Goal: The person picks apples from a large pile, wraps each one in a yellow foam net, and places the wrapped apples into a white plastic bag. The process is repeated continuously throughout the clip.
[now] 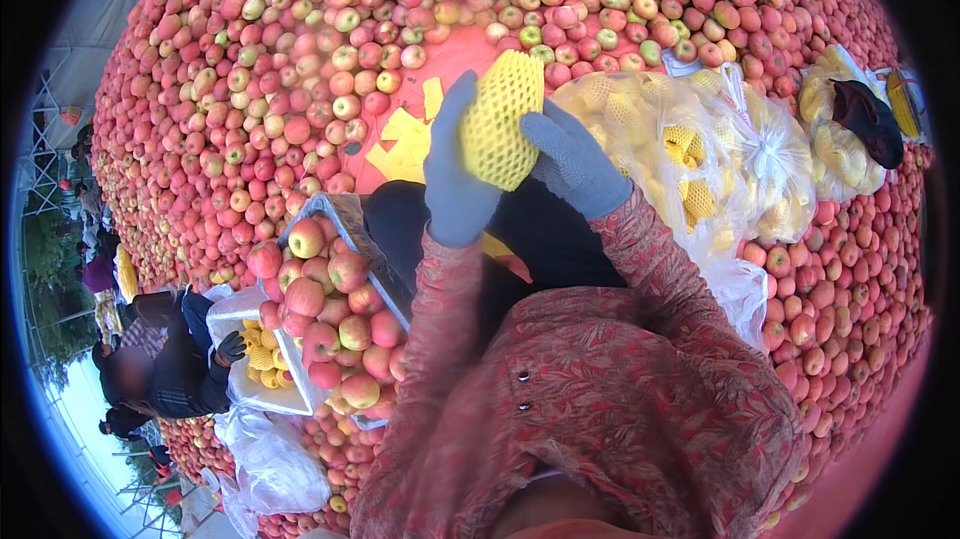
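Between my two gloved hands is a yellow foam fruit net (504, 123), held up over my lap. Whether an apple sits inside it, I cannot tell. My left hand (457, 171), in a grey knit glove, grips its left side. The thumb and fingers of my right hand (574, 156), gloved alike, hold its right edge. To the right of that hand lies a clear plastic bag (630, 119) full of yellow foam nets. By my left forearm stands a crate (379, 258) heaped with red and yellow-green apples (322, 299).
Loose apples (247, 126) spread all around over a red sheet (465, 59). Flat yellow pieces (405, 145) lie before my knees. At left, a person (180, 359) in dark clothes reaches to a white-lined box (300, 381) of netted fruit. A dark cap (866, 123) rests on bags far right.
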Available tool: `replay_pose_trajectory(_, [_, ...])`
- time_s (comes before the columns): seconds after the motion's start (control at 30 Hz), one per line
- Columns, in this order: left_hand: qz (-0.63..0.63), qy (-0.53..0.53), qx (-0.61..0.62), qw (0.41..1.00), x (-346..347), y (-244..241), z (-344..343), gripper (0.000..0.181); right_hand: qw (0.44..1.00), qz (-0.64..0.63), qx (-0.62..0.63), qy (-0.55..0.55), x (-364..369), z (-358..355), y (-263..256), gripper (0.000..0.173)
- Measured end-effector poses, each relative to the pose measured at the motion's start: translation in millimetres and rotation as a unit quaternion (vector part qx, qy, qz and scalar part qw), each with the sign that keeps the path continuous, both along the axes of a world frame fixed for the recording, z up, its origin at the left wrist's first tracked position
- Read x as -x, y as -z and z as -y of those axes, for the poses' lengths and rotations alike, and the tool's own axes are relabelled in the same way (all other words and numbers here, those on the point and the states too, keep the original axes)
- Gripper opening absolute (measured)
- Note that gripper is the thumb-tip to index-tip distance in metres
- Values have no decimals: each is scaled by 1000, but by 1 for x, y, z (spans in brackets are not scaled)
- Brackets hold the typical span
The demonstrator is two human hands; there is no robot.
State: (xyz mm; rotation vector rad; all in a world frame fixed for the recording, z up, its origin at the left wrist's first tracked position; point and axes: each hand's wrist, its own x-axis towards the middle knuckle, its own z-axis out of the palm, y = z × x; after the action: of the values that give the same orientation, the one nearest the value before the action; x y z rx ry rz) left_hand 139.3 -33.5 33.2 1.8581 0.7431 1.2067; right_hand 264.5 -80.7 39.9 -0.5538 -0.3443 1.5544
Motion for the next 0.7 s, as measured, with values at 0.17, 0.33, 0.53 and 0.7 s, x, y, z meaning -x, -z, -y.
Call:
replay_pose_trajectory(0.17, [-197,-91,-132,967,-24,10,24,72,996,30,-45,75,-2,-5,33,40])
replay_pose_trajectory(0.33, [-385,-36,-134,913,-28,49,48,54,962,196,30,189,-71,32,49,40])
replay_pose_trajectory(0.53, [-408,166,-71,895,-47,47,65,50,783,518,208,273,-218,133,94,46])
replay_pose_trajectory(0.7, [-403,314,-242,825,-104,66,114,57,680,664,294,-99,-241,189,124,67])
